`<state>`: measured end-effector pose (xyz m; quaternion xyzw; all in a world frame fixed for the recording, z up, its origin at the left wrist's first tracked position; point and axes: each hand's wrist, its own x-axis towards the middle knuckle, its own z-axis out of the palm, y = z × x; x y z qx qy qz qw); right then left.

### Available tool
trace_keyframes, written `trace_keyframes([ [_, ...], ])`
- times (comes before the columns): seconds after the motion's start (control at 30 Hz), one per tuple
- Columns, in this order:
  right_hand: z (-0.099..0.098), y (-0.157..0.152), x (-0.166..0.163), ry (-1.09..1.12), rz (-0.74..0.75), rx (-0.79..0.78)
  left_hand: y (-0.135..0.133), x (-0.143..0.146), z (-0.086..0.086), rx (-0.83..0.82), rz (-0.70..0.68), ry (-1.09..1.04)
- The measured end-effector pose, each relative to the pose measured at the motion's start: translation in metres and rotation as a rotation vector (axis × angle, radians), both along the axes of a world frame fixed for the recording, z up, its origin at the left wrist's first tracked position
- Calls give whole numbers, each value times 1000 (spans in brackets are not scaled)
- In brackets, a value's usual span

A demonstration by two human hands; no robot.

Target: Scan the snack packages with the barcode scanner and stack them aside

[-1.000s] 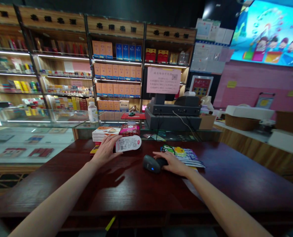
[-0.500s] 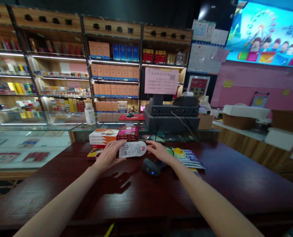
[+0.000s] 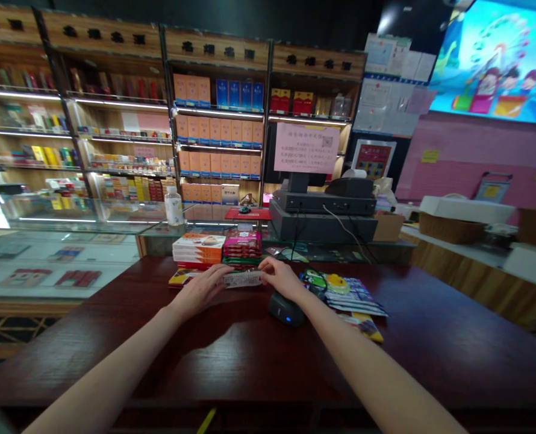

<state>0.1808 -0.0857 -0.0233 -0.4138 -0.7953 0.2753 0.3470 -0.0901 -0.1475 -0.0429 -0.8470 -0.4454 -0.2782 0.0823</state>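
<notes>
Above the dark wooden counter, I hold a white printed package [image 3: 242, 279] between both hands. It is tipped so that only a narrow strip of small text faces me. My left hand [image 3: 202, 291] grips its left end with fingers on top. At the right end, my right hand [image 3: 280, 278] pinches it with thumb and fingertips. A black barcode scanner [image 3: 286, 309] with a blue light lies just below my right hand. Behind the package stand a stack of white and orange boxes [image 3: 199, 247] and a pile of dark pink packets [image 3: 243, 243].
Right of the scanner lie colourful flat packets [image 3: 356, 295] with a yellow duck-like item [image 3: 336, 281] on top. A cash register [image 3: 324, 211] and a white bottle [image 3: 173, 206] stand on the glass counter beyond. Shelves of boxed goods [image 3: 223, 129] line the back.
The white package has tilted from showing its broad printed face to a thin strip. Both hands keep hold of it. The view has shifted slightly left.
</notes>
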Motion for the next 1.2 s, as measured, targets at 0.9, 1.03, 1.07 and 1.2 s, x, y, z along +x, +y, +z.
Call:
trace_keyframes([
  [0.9,-1,5,-19,-526,98,-10,11,-21,-20,20,11,331],
  [1.03,0,4,-20,-546,144,-13,11,-20,-19,29,18,339],
  [1.07,0,3,-19,-550,157,-8,11,-20,-18,28,23,344],
  [1.2,6,2,-14,-510,141,13,10,-17,-13,24,34,339],
])
